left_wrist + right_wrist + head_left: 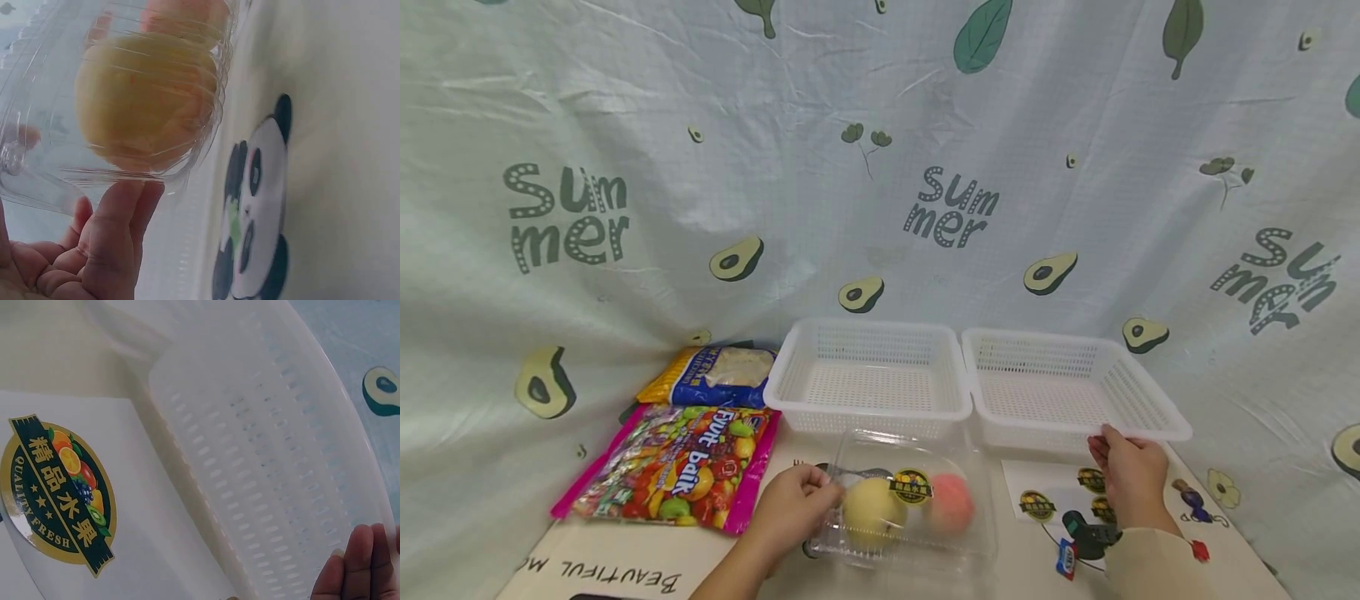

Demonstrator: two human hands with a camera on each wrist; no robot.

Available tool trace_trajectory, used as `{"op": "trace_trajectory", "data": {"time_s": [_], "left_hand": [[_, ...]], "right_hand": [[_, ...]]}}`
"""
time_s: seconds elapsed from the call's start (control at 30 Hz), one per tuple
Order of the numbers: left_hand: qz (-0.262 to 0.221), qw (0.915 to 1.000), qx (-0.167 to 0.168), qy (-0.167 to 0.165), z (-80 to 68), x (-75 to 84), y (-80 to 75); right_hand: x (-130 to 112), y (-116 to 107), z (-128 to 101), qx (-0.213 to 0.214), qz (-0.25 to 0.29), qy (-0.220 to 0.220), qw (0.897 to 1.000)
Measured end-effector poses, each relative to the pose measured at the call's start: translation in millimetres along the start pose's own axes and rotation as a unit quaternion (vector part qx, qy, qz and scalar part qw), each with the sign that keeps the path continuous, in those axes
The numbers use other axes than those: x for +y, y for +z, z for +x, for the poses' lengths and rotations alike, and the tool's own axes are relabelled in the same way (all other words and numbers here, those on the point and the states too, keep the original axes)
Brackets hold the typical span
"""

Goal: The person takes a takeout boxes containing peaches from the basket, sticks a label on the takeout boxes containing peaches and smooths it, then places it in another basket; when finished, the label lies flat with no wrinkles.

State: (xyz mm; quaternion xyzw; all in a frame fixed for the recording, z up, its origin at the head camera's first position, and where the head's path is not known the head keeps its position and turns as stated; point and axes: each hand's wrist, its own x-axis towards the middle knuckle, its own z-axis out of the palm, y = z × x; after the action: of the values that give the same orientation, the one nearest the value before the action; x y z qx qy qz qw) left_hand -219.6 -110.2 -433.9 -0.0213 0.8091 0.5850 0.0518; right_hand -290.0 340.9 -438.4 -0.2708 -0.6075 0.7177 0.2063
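Observation:
My left hand pinches the left edge of a clear plastic clamshell box, which is closed and bears a black-and-gold fruit sticker. Inside the box lie a yellow round fruit and a pink one. In the left wrist view, the thumb and fingers hold the box by its rim, below the yellow fruit. My right hand grips the front rim of the right white basket near its right corner. In the right wrist view, fingertips lie against the basket's slotted wall.
Beside that basket stands another white basket. Left of it lie a pink candy bag and a blue-and-yellow packet. A sticker sheet and a small blue packet lie near my right hand. A printed curtain hangs behind.

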Motion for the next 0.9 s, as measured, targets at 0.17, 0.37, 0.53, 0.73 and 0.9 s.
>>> {"op": "trace_trajectory", "data": {"time_s": [0.17,0.37,0.53,0.73,0.9], "left_hand": [[-0.029,0.9993,0.000,0.023,-3.2,17.4,-2.1],[-0.036,0.9966,0.018,0.072,6.9,47.0,0.1],[-0.022,0.9941,0.028,0.102,19.6,70.5,8.0],[-0.020,0.9935,0.028,0.109,41.4,94.9,23.8],[-0.032,0.9943,0.039,0.094,60.9,108.7,41.3]], "right_hand": [[-1,0,-1,0.000,-0.003,0.003,1.000],[-2,0,-1,-0.003,0.002,0.006,1.000],[-2,0,1,-0.002,0.007,0.008,1.000],[-1,1,0,-0.005,-0.004,0.005,1.000],[-1,1,0,-0.001,-0.004,0.011,1.000]]}}
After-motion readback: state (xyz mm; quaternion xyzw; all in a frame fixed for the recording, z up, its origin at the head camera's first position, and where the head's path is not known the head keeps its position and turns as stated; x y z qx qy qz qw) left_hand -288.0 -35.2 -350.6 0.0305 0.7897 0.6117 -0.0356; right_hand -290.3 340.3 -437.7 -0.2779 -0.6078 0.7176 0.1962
